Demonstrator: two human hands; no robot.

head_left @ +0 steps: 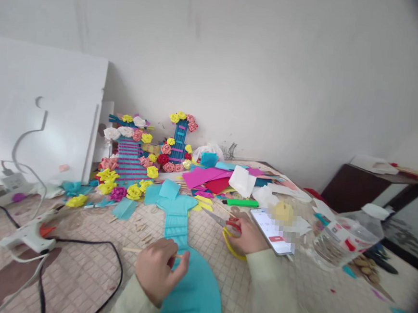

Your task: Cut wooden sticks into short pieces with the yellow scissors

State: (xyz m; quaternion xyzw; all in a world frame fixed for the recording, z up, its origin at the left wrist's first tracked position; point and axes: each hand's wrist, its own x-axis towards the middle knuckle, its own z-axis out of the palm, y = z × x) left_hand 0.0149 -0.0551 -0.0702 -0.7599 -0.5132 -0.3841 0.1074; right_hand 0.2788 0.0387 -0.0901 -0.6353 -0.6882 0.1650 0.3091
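My left hand (161, 269) is closed round a thin wooden stick (131, 250), above the blue guitar-shaped piece (196, 298). The stick's ends show on both sides of the fingers. To the right, my right hand (248, 235) is closed on the handles of scissors (231, 242), which are red and yellow. Their blades point left and away, beside the blue piece's neck. A phone (271, 231) with a lit screen lies just right of my right hand. Several short stick bits (146, 239) lie left of the neck.
Two flower-trimmed models (132, 157) stand near the wall. Coloured paper (202, 176) and a green marker (242, 203) lie in the middle. A glue gun (31, 234) with black cables is at left, a clear plastic bottle (347, 239) at right. A white board (40, 114) leans at the back left.
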